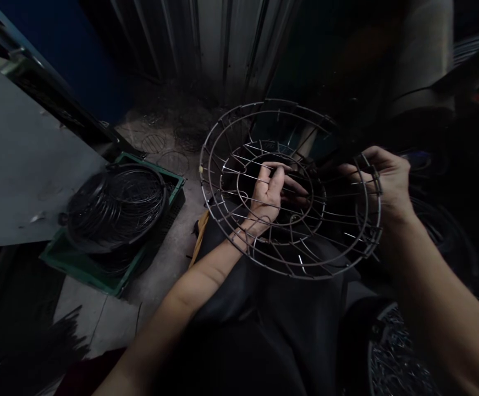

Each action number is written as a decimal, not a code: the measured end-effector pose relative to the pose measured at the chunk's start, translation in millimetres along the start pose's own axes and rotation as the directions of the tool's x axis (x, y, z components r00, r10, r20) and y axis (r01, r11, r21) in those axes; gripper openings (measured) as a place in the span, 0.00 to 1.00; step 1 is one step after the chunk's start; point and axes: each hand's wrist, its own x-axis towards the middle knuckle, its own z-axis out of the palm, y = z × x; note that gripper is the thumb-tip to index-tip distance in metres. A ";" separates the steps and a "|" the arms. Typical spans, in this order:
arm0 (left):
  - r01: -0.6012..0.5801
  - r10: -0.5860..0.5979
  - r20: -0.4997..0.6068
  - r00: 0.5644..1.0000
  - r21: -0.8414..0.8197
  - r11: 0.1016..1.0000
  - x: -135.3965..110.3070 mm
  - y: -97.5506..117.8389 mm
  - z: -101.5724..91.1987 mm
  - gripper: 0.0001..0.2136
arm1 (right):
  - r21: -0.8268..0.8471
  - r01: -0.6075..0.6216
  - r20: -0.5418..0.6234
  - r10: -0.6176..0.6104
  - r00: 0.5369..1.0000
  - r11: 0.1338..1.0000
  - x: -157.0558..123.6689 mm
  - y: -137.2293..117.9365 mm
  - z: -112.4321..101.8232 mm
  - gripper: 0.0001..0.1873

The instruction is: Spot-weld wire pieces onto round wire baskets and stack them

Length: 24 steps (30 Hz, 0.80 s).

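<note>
bare arms [196,286] reach forward, left hand [269,192] half-curled, right hand [390,179] gripping

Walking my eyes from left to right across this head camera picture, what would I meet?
Grey panel → green crate with dark wire coils → yellow strip → left hand, within the wire frame's outline → right hand, at that frame's right side.

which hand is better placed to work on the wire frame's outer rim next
Probably the right hand: it is at the outer rim of the wire frame; the left hand is nearer the middle.
</note>
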 end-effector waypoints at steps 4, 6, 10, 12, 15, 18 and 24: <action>-0.047 0.047 0.034 0.998 -0.011 0.999 -0.6 0.6 0.6 0.13 | -0.028 0.020 0.012 -0.020 1.000 0.999 0.9 -1.0 0.0 0.25; -0.063 0.063 0.050 0.997 -0.003 0.998 -0.9 1.6 1.1 0.12 | -0.033 0.020 0.019 -0.020 1.000 0.999 1.6 0.1 -0.4 0.26; -0.049 0.048 0.040 0.998 0.026 0.998 -1.7 3.4 1.4 0.13 | -0.042 0.011 0.020 -0.010 1.000 0.999 2.6 3.2 -1.4 0.24; -0.048 0.046 0.042 0.998 0.051 0.998 -2.0 3.6 0.9 0.13 | -0.036 -0.005 0.014 0.006 1.000 0.999 2.6 4.4 -1.7 0.23; -0.068 0.065 0.052 0.997 0.055 0.996 -2.3 3.0 0.1 0.13 | -0.011 -0.036 0.003 0.036 0.999 0.999 2.1 5.3 -1.5 0.21; -0.095 0.091 0.048 0.995 0.074 0.993 -2.7 2.3 0.1 0.12 | 0.016 -0.048 -0.001 0.048 0.999 0.999 2.0 5.9 -1.0 0.19; -0.092 0.093 0.004 0.996 0.152 0.984 -2.3 1.3 1.1 0.12 | 0.053 -0.036 0.022 0.035 0.999 0.998 5.4 16.6 -3.0 0.19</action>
